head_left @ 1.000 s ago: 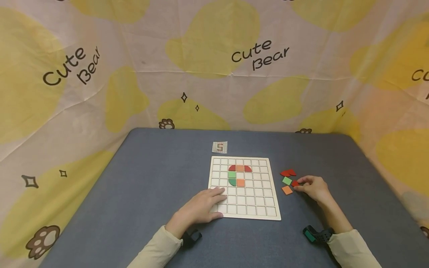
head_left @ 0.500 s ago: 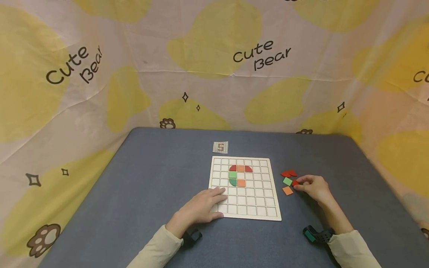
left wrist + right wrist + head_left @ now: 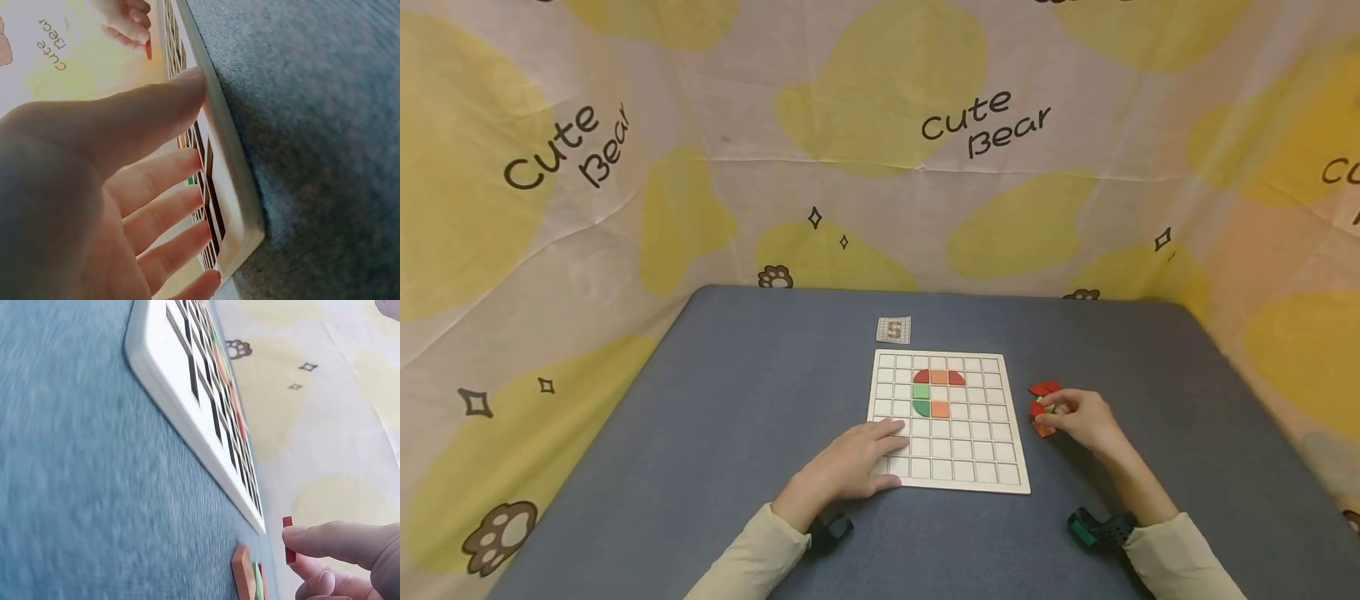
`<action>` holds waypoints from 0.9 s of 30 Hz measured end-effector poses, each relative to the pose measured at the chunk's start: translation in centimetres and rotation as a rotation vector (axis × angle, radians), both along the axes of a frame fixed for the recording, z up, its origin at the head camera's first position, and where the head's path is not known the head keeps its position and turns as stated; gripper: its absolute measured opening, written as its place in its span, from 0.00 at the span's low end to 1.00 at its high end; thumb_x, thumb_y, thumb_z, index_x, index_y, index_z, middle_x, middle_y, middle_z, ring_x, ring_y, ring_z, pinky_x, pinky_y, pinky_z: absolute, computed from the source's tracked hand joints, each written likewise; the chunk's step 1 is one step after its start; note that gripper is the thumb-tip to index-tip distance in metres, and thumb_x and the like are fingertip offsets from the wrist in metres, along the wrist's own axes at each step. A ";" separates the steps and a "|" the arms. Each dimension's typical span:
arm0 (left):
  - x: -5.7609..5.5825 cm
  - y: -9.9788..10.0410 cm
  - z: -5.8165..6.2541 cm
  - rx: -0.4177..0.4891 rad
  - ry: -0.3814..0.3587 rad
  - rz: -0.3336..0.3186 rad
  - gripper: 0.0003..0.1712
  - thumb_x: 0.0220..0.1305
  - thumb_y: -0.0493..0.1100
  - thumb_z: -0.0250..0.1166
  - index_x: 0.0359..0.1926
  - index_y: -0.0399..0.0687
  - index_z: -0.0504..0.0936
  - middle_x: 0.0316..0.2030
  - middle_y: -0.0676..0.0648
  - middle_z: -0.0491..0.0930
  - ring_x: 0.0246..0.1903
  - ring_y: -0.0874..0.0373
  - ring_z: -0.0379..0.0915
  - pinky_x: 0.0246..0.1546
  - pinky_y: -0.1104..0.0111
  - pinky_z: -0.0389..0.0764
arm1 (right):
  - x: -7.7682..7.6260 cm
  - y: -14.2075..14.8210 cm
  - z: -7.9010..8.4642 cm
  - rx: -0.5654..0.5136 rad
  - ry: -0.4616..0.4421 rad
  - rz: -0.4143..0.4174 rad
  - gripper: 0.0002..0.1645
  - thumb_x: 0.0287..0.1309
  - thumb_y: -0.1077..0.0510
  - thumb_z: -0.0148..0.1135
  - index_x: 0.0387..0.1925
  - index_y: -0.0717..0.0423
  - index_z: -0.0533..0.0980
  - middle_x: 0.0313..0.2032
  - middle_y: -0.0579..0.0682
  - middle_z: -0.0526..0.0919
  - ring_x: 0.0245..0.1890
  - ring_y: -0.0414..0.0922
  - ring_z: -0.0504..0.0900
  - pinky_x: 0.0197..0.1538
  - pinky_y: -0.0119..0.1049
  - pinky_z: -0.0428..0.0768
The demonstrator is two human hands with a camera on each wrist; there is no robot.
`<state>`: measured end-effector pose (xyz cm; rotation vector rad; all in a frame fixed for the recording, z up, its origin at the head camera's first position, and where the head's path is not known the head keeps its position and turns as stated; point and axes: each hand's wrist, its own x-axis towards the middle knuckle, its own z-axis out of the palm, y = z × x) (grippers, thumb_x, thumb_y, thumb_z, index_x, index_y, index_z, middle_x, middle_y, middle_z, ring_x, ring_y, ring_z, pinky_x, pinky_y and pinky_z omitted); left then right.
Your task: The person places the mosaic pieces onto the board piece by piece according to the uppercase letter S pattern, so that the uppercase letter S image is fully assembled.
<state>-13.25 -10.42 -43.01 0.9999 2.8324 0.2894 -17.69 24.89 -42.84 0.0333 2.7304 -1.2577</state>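
Observation:
My left hand (image 3: 846, 460) rests on the lower left part of a white gridded board (image 3: 970, 450), its fingers stretched out over the squares. In the left wrist view, the thumb and fingertips touch the board's edge. Thumb and finger of my right hand (image 3: 1086, 419) pinch a small red tile (image 3: 289, 540), held on edge above the table. Under and beside that hand lie an orange tile (image 3: 242, 574), a light green tile (image 3: 257, 581) partly hidden, and red tiles (image 3: 1042, 388). Red, orange and green tiles (image 3: 939, 409) sit in the board's upper squares.
A small card (image 3: 893, 330) with an S-shaped pattern on a grid lies behind the board. The blue-grey table (image 3: 737, 392) meets a patterned cloth (image 3: 880, 125) at the back and sides.
My right hand has moved left with the red tile, off its spot on the table and over the orange and green tiles. The left hand stays where it was.

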 end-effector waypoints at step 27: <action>-0.1 0.1 0.0 -0.007 -0.006 0.009 0.31 0.60 0.53 0.66 0.63 0.51 0.74 0.67 0.46 0.71 0.68 0.49 0.67 0.67 0.57 0.71 | -0.6 -4.5 0.0 -0.110 0.027 0.098 0.18 0.48 0.61 0.71 0.40 0.69 0.80 0.18 0.43 0.66 0.19 0.36 0.62 0.20 0.27 0.60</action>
